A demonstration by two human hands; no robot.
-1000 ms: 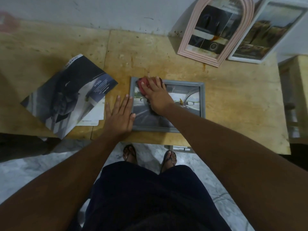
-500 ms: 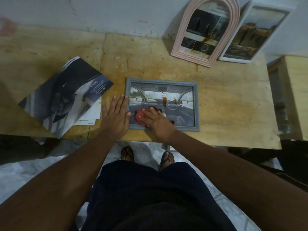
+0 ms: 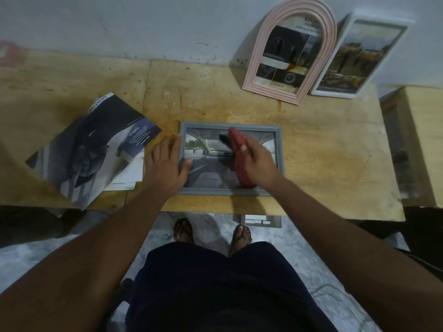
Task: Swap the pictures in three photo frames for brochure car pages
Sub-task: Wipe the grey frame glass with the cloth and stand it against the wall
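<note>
A grey photo frame (image 3: 279,149) lies flat near the table's front edge, showing a car-interior page. My left hand (image 3: 165,164) presses flat on the frame's left side, fingers spread. My right hand (image 3: 257,161) is closed around a red cloth (image 3: 237,154) held over the middle of the glass. A pink arched frame (image 3: 294,92) and a white frame (image 3: 335,93) lean against the wall at the back right, each with a car page inside. The car brochure (image 3: 93,144) lies open on the left.
The wooden table (image 3: 323,164) has its front edge just below the grey frame. A loose white sheet (image 3: 127,183) sticks out under the brochure. A wooden box (image 3: 417,144) stands at the right. My feet in sandals are on the marble floor below.
My right hand has swept the red cloth over the glass: from the top left corner, down to the lower left, and now up to the middle. My left hand stayed on the frame's left edge.
</note>
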